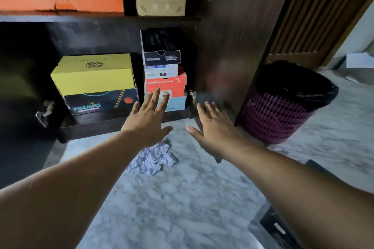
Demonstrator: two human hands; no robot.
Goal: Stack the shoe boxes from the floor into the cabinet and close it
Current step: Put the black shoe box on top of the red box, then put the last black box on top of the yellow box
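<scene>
Head view: shoe boxes sit on the cabinet's [129,18] bottom shelf, yellow box [92,74] on a black Foamies box [101,102], beside a four-box stack [165,70]. Left hand [147,118] and right hand [214,127] reach toward it, fingers spread, holding nothing. Crumpled paper [153,158] on the marble floor [182,198]; purple bin [283,107] right.

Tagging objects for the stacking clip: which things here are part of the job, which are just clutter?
Job:
- yellow box on Foamies box
- right stack: black box, red box, light blue box
- cabinet door, open
- left hand, right hand, both empty

Clutter:
- crumpled paper
- purple bin
</scene>
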